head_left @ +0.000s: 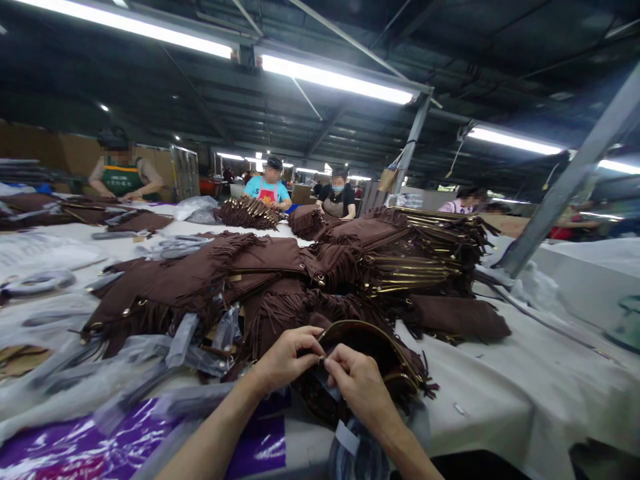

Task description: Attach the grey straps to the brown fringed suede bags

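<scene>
Presently, left hand [293, 357] and right hand [357, 383] pinch, fingertips together, on a small dark piece [322, 361] at an open, gold-rimmed, dark-brown fringed bag [383, 353], near side of the white-covered table [465, 387].

The left hand [293, 357] and the right hand [356, 381] are seen ungloved, with fingers uncovered to the tips. Below and left of the open fringed handbag [383, 345], a slim left forearm [225, 421] is left bare; beneath the handbag, the right forearm [407, 448] is likewise bare, both being cut off by the view's lower edge.
</scene>
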The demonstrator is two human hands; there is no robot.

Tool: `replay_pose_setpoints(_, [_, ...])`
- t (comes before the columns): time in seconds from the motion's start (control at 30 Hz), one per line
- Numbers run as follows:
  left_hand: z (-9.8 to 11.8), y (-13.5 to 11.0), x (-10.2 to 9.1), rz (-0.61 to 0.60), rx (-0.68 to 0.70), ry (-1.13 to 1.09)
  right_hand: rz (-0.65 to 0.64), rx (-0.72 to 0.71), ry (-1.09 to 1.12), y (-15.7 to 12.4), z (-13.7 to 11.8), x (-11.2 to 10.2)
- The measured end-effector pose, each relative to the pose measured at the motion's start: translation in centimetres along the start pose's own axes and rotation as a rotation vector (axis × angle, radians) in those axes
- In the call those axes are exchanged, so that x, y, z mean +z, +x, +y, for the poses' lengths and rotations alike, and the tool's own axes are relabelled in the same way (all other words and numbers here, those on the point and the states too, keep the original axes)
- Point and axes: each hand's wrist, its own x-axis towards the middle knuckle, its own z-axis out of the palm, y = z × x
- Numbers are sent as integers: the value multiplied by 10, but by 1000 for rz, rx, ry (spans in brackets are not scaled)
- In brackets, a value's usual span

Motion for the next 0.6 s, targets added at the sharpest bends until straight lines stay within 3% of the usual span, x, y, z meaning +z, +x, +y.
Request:
replay_pose_setpoints(0.2, [5,0,4,2,95,130,19,-76,-49,-1,2,3])
replay_pose_setpoints(0.33, [15,2,-1,-7,118,172,69,-129,-34,3,-3,-11])
replay_pose_setpoints(0.43, [26,7,-12,69,114,202,85,-92,70,10,-7,-23])
replay_pose_setpoints(0.6, [49,19,-27,233,91,252,-65,-163,180,25,-18,-24])
